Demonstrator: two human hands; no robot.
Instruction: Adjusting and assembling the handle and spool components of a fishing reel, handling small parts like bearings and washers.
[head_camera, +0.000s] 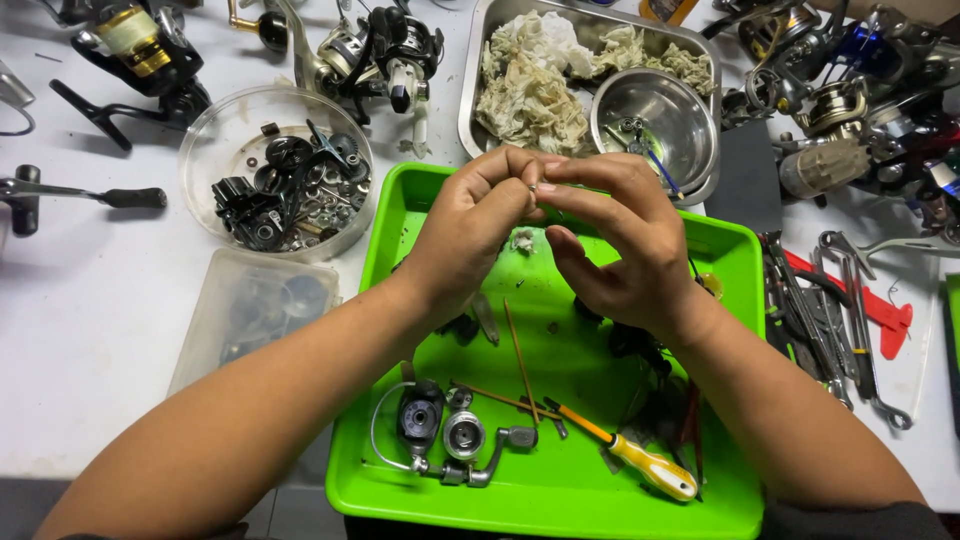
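- A tiny metal part (533, 187), too small to identify, sits at upper centre of the frame, pinched between both hands' fingers.
- Left hand (470, 225) and right hand (615, 240) meet fingertip to fingertip, closed on it, above the green tray (560, 480).
- Below them on the tray: a yellow-handled screwdriver (640, 462) and a reel body (440, 430).
- Upper left on the white worktop (90, 290): a clear bowl (215, 140) of small parts.

Both hands (470, 225) (615, 240) raised, fingertips pinched together.
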